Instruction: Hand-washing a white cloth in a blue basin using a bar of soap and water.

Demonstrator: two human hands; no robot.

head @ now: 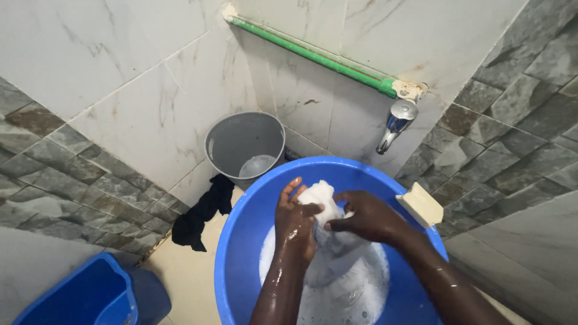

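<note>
Both hands are closed on a white cloth (325,207) over the middle of a blue basin (241,241): the left hand (295,224) wraps its side, the right hand (364,218) pinches it from the other. The cloth is wet and bunched, its top lump raised above the hands, its lower part trailing into foamy water (349,289) in the basin. A pale soap bar (422,205) sits on the basin's right rim. Behind the basin stands a grey bucket (244,144), with a dark garment (201,213) on the cream floor (180,271) beside it. A chrome tap (396,123) on a green pipe (313,55) juts from the tiled wall above the basin. Left of the basin, a blue container (90,295).
</note>
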